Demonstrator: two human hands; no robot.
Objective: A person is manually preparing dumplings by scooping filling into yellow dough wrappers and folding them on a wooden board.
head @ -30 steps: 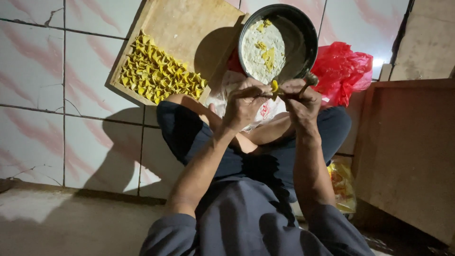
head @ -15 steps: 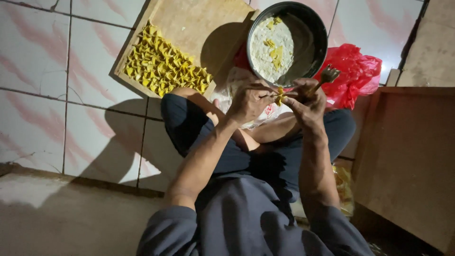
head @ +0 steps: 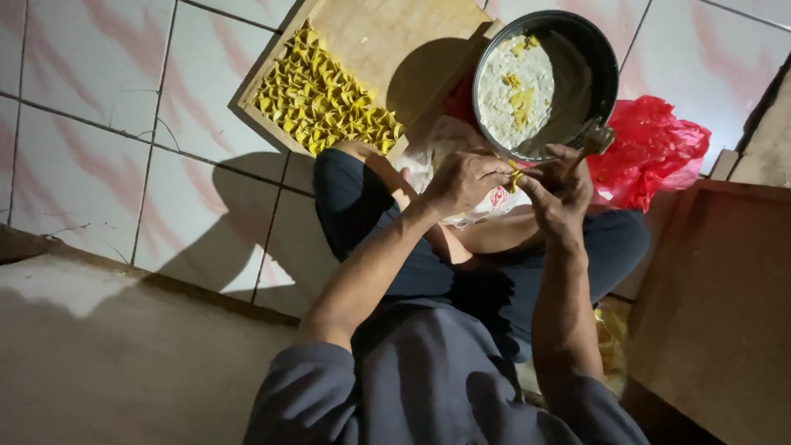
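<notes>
Dumpling wrapper (head: 514, 175), small, thin and yellow, is pinched between the two hands just below the round bowl and above the crossed legs. It is held up close, likely so the soft edges can be pressed together neatly.

The left hand (head: 466, 179) is closed around one side of the wrapper with its fingertips. The right hand (head: 560, 191) is closed on the other side, and a fork (head: 595, 138) is also tucked in it, with the metal end sticking up over the bowl's rim. The fork is probably kept there so it is ready for scooping.

The bowl (head: 606, 62) is dark, round and made of metal. A pale, mushy filling (head: 515, 91) is spread inside it, with a few yellow bits on top. It is set right in front of the hands, so it is easy to reach.

A flat wooden board (head: 395, 41) is laid on the tiled floor (head: 107, 132) to the left of the bowl. Many folded yellow dumplings (head: 321, 103) are packed on it in tight rows, all pointy and crinkled. They look kept together to save room.

A shiny red plastic bag (head: 651, 152), all crumpled, is seen just right of the bowl. A white plastic bag (head: 461, 156) is lying under the hands.
</notes>
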